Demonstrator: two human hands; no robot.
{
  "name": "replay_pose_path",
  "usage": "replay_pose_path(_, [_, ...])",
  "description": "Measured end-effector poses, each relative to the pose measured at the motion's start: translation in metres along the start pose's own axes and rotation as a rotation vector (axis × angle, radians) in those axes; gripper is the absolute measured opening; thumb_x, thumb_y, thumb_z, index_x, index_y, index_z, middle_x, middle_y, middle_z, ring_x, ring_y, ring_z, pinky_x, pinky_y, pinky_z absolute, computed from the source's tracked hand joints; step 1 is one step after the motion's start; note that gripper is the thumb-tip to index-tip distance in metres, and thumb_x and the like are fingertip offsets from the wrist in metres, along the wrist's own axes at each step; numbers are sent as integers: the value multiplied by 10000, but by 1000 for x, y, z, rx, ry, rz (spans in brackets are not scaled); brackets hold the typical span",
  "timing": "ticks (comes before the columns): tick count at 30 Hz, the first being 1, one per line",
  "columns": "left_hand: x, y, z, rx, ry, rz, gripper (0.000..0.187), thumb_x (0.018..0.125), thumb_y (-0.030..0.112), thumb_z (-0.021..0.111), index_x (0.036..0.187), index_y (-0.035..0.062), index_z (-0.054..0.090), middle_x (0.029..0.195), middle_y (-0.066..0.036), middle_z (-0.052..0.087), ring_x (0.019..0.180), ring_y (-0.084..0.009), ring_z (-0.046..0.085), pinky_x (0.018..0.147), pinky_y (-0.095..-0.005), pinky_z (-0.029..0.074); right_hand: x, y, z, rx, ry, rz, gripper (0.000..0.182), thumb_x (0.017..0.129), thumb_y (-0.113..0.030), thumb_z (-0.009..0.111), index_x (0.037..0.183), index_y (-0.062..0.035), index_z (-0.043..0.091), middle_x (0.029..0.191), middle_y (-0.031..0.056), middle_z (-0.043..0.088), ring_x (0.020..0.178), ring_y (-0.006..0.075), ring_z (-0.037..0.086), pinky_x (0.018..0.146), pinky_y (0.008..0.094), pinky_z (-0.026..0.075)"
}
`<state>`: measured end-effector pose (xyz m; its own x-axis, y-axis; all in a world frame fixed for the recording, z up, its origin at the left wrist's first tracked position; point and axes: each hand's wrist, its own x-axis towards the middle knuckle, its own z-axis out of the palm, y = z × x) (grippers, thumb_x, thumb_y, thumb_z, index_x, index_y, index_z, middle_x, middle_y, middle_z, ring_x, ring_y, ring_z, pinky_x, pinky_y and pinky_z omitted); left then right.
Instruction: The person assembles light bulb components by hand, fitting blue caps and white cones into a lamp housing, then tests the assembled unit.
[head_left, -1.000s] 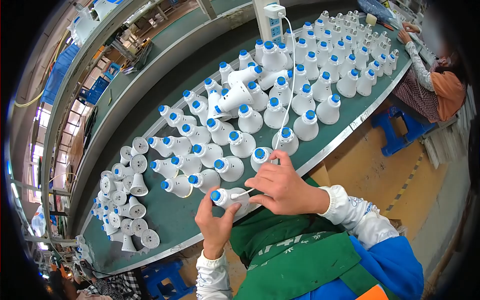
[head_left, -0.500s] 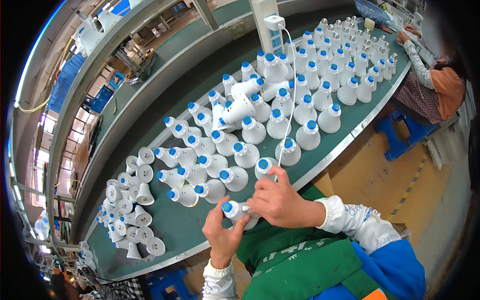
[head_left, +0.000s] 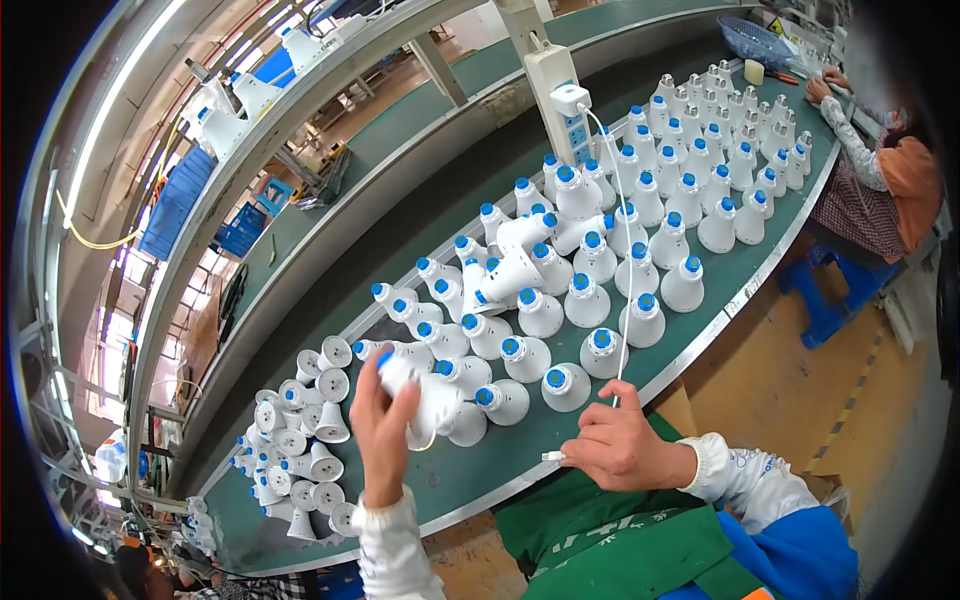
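My left hand [head_left: 382, 430] is wrapped round a white cone-shaped housing with a blue cap [head_left: 425, 398], blurred and tilted, over the near left of the standing housings. In my right hand [head_left: 622, 445], near the table's front edge, is a white cable [head_left: 626, 330]; its small plug [head_left: 552, 456] sticks out to the left of my fingers. The cable runs up to a white adapter [head_left: 571, 99] on a power strip [head_left: 558, 105]. Rows of white housings with blue caps [head_left: 602, 352] stand on the green table [head_left: 450, 487], and a few lie on top of others.
A pile of housings [head_left: 322, 463] lies at the left, many with open ends showing. A metal frame and a curved rail run behind the table. At the far right sits a person [head_left: 865, 160] near a blue basket [head_left: 755, 40] and a blue stool [head_left: 828, 295].
My left hand has moved left and up with the housing, away from the plug. My right hand has moved right and down, still with the cable. The view has shifted.
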<state>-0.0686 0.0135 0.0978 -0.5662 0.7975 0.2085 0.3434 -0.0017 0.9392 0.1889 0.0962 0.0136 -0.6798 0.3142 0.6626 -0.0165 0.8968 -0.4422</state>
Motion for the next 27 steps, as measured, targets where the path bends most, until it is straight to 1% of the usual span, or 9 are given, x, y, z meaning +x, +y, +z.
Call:
replay_pose_path(4, [75,-27,22,67,-93,-282,576,827,208,669,1321,2,456,902,-114,670,776,-156,620,703,-260,465,-5,-1,-2,-13,47,20,145,723,-166,778,737,-129,639,624,-43,505,690,139,542,866,431,337])
replay_pose_path(8, [107,-47,33,604,-160,-174,606,784,371,697,1246,42,484,752,-127,652,751,-226,647,709,-322,477,-10,2,-5,-9,31,39,148,718,-157,780,759,-122,641,624,-37,507,691,144,545,861,427,341])
replay_pose_path(11, [109,-39,29,723,-146,-65,489,800,337,706,1142,23,553,822,-143,675,742,-233,654,691,-330,487,-9,4,-5,4,7,44,156,712,-155,781,777,-117,644,622,-29,505,693,151,547,852,427,342])
replay_pose_path(13, [101,-35,10,693,-108,67,364,814,281,713,1025,-1,620,872,-117,690,703,-174,644,640,-304,492,-7,4,-3,39,-6,46,162,708,-153,782,784,-115,644,621,-26,503,695,154,548,847,427,342])
replay_pose_path(14, [91,-27,-3,672,-82,84,376,818,314,700,1066,40,627,873,-99,703,718,-231,657,670,-354,499,-6,5,-3,32,8,41,165,705,-153,783,782,-113,642,621,-25,500,695,157,547,843,425,342])
replay_pose_path(16, [71,-31,-45,779,-33,92,347,827,265,689,1083,39,626,879,-93,703,673,-212,634,634,-323,492,-5,6,0,41,26,40,168,703,-152,784,779,-112,640,620,-23,498,695,160,547,838,424,343])
replay_pose_path(19, [25,-48,-88,844,21,-46,392,794,260,713,1105,40,622,890,-90,693,642,-192,607,619,-309,483,-4,7,6,57,14,38,174,703,-153,785,779,-110,634,622,-23,496,695,162,545,841,424,345])
replay_pose_path(22, [-17,-62,-93,874,-80,-237,483,749,259,749,1164,65,595,945,-79,674,628,-178,604,608,-313,484,-2,5,13,99,-13,30,180,702,-152,787,786,-109,633,625,-25,497,698,161,543,846,427,347])
replay_pose_path(27, [-43,-101,-56,886,60,-76,612,717,260,777,1247,93,522,1050,-84,638,638,-200,622,615,-348,499,1,-1,17,82,-48,9,187,701,-151,790,776,-111,624,619,-25,488,693,161,537,851,434,348])
